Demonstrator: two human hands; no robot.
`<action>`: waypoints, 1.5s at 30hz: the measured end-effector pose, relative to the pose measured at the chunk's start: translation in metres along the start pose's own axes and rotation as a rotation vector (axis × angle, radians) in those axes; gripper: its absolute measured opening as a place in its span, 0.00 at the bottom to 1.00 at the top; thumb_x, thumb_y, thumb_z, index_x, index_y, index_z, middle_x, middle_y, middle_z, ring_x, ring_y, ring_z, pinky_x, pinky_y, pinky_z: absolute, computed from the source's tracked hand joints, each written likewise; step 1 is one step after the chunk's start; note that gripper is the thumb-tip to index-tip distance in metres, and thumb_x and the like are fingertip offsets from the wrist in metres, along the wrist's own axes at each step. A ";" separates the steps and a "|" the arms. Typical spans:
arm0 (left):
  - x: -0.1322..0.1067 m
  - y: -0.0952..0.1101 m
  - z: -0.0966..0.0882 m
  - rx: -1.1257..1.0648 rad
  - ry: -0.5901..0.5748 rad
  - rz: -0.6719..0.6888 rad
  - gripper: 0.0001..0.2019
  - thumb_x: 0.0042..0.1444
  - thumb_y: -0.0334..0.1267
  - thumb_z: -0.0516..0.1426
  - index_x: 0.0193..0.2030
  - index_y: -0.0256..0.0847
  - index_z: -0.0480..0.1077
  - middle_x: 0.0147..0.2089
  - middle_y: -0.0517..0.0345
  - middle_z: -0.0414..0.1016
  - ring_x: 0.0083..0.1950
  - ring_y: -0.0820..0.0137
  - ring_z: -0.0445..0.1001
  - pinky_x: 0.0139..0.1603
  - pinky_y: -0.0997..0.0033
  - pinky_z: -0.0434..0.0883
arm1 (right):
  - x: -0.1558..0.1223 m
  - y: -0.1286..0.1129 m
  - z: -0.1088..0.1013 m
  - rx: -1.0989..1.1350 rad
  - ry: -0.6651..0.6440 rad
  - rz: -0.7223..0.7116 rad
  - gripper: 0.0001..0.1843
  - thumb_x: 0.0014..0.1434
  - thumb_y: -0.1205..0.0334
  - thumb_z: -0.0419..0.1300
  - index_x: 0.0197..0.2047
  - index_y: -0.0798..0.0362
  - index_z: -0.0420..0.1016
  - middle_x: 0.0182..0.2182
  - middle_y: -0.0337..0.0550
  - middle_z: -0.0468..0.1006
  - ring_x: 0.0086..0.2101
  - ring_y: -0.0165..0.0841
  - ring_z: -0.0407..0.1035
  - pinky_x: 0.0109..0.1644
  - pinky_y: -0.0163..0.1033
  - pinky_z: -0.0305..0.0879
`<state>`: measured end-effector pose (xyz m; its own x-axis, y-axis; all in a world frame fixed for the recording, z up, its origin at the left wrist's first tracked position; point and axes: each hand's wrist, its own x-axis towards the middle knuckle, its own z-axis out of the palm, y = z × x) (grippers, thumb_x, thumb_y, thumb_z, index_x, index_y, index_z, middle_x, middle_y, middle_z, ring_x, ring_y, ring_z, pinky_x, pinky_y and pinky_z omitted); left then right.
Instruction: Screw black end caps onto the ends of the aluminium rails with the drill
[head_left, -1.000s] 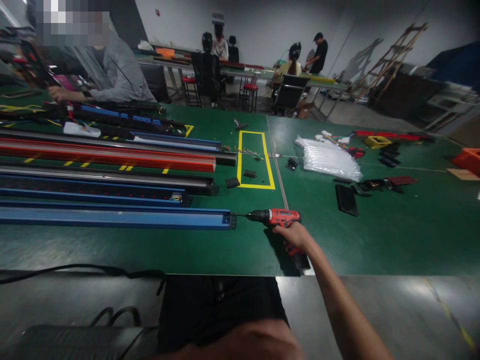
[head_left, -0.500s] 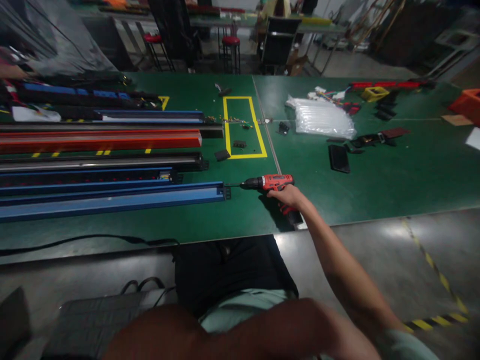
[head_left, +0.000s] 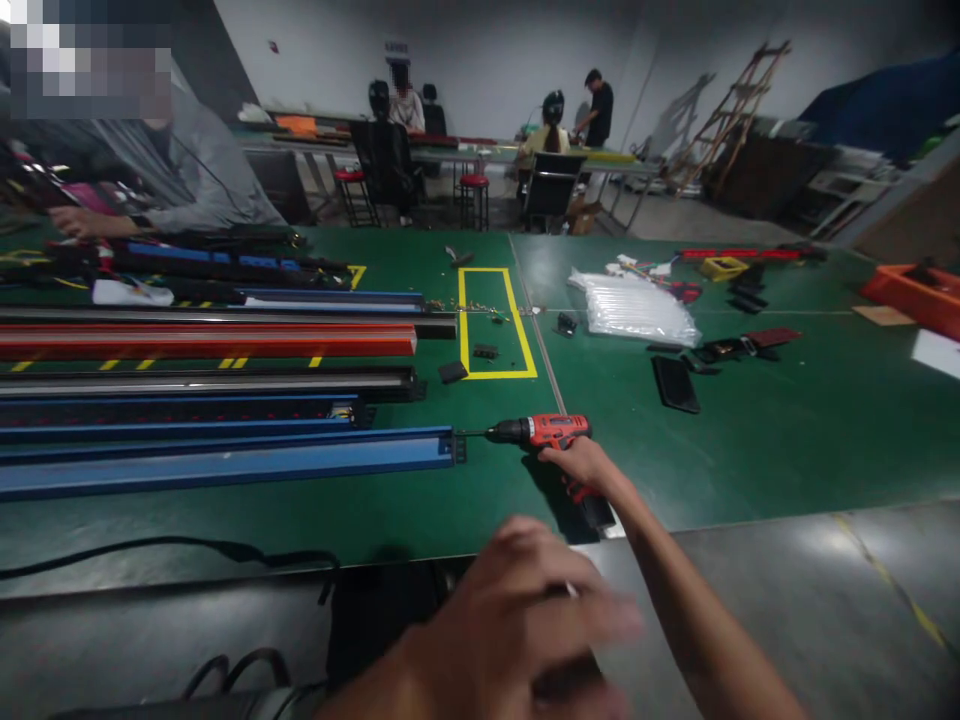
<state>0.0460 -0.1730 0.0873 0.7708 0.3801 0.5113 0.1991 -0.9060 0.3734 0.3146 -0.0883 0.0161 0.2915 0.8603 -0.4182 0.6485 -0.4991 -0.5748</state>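
Note:
My right hand (head_left: 581, 462) is closed round the grip of a red and black cordless drill (head_left: 555, 430). The drill lies level, its long bit pointing left. That bit's tip meets the black end cap (head_left: 460, 446) of a long blue channel (head_left: 300, 465) lying on the green table. Close to the camera, my left hand (head_left: 525, 610) hovers in front of the table's near edge, bent and smeared by motion. Whether it holds anything cannot be made out.
Orange channel (head_left: 225, 340) and black channels lie parallel on the left. A yellow tape rectangle (head_left: 499, 375), a bubble-wrap pack (head_left: 637, 310) and a dark phone-like slab (head_left: 675, 385) are farther right. A black cable (head_left: 210, 545) runs along the near edge. A co-worker's hand (head_left: 90, 222) is far left.
The head view has tilted up, showing people at the far table. My left hand has come up into view from my lap side. My right hand keeps the drill at the end cap.

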 end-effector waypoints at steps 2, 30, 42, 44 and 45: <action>-0.002 -0.034 0.010 0.134 0.089 -0.132 0.19 0.64 0.37 0.55 0.62 0.49 0.67 0.50 0.49 0.77 0.52 0.59 0.75 0.57 0.49 0.72 | 0.001 0.001 0.000 -0.002 0.000 -0.008 0.15 0.52 0.49 0.65 0.29 0.55 0.78 0.24 0.42 0.77 0.25 0.32 0.70 0.27 0.34 0.62; -0.027 -0.168 0.049 0.638 0.234 -0.669 0.24 0.56 0.51 0.57 0.49 0.32 0.74 0.47 0.39 0.77 0.51 0.48 0.73 0.68 0.39 0.56 | 0.005 0.005 0.001 0.081 -0.081 0.087 0.14 0.52 0.51 0.65 0.28 0.54 0.71 0.19 0.41 0.75 0.19 0.32 0.71 0.21 0.34 0.67; -0.029 -0.171 0.052 0.641 0.277 -0.642 0.24 0.56 0.51 0.56 0.49 0.32 0.75 0.47 0.38 0.78 0.50 0.48 0.73 0.65 0.41 0.60 | 0.003 0.002 0.000 0.096 -0.091 0.056 0.14 0.51 0.52 0.65 0.28 0.53 0.70 0.19 0.38 0.73 0.20 0.33 0.71 0.21 0.34 0.67; -0.029 -0.172 0.052 0.640 0.277 -0.639 0.24 0.56 0.51 0.56 0.49 0.32 0.75 0.47 0.38 0.78 0.50 0.48 0.73 0.65 0.41 0.60 | 0.003 0.002 0.000 0.101 -0.089 0.058 0.13 0.51 0.52 0.65 0.28 0.53 0.70 0.19 0.38 0.73 0.20 0.33 0.71 0.20 0.34 0.67; -0.029 -0.172 0.052 0.638 0.275 -0.637 0.24 0.55 0.50 0.56 0.49 0.32 0.75 0.47 0.38 0.78 0.50 0.48 0.73 0.65 0.41 0.59 | 0.003 0.002 -0.001 0.104 -0.089 0.054 0.13 0.51 0.52 0.65 0.28 0.53 0.70 0.19 0.38 0.73 0.20 0.33 0.71 0.20 0.33 0.67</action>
<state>0.0208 -0.0379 -0.0323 0.2487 0.7959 0.5519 0.8904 -0.4122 0.1932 0.3171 -0.0870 0.0141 0.2573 0.8215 -0.5088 0.5554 -0.5566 -0.6178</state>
